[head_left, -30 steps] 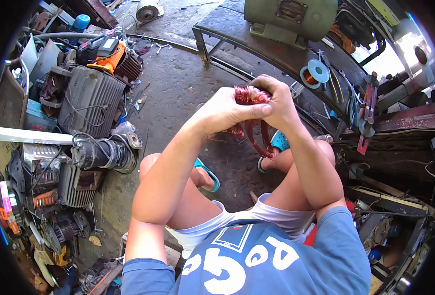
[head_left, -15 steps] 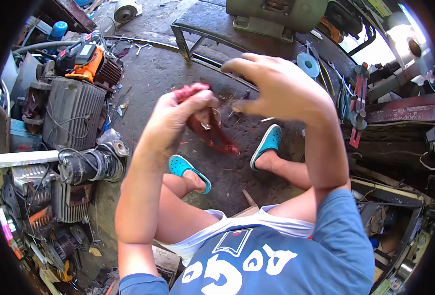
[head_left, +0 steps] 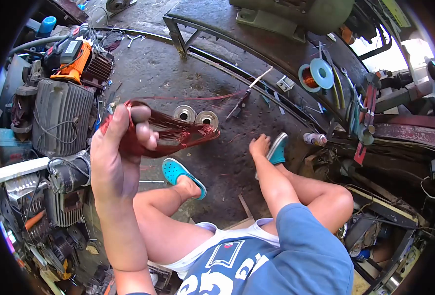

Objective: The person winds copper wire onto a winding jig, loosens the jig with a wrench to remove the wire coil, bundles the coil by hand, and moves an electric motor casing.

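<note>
My left hand [head_left: 114, 157] is raised at the left and closed around one end of a loop-shaped bundle of red enamelled copper wire [head_left: 180, 140]. The loop's far end stretches to the right, spread into loose strands. Low by the right foot is my right hand [head_left: 260, 146], beside a turquoise clog [head_left: 277, 153], with its fingers slightly curled and apart and nothing visible in them. Behind the wire bundle, two round metal pieces with centre holes, one on the left [head_left: 184, 113] and one on the right [head_left: 207, 119], are on the dark floor.
A dark, thin tool [head_left: 238, 105] lies near the metal bench [head_left: 203, 24]. On the bench are a large green motor [head_left: 276, 29] and a spool of copper wire [head_left: 316, 75]. A spray can [head_left: 315, 139] lies at right. Finned motor housings [head_left: 62, 118] crowd the left side.
My left hand has moved left and towards me with the wire bundle, which now hangs more spread out. My right hand has dropped from beside the bundle to near the right clog.
</note>
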Action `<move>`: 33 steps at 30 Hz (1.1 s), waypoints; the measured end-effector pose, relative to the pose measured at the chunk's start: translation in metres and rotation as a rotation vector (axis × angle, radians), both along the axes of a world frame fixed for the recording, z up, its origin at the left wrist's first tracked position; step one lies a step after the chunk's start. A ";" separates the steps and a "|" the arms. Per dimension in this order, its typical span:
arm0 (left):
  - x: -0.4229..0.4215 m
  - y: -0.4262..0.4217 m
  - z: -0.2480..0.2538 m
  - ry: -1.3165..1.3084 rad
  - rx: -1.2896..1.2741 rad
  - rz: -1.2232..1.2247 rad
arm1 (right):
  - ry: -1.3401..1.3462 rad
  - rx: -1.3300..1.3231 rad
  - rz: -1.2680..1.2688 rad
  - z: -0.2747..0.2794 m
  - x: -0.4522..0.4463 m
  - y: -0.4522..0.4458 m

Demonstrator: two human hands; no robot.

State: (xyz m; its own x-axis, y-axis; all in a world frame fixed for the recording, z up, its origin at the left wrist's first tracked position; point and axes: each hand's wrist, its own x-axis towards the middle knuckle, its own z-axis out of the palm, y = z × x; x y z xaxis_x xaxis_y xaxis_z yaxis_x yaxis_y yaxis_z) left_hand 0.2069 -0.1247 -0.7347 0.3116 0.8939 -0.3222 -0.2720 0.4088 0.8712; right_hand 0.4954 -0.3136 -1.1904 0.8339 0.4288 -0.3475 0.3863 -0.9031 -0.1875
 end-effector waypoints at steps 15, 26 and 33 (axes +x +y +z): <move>-0.008 -0.003 0.001 0.019 0.118 0.042 | -0.033 -0.239 -0.029 -0.070 0.009 -0.018; 0.003 -0.003 0.003 0.001 0.037 0.031 | 0.011 -0.182 -0.106 -0.059 0.004 -0.019; 0.016 0.000 0.002 -0.052 -0.015 0.030 | 0.099 -0.077 -0.269 -0.053 -0.009 -0.042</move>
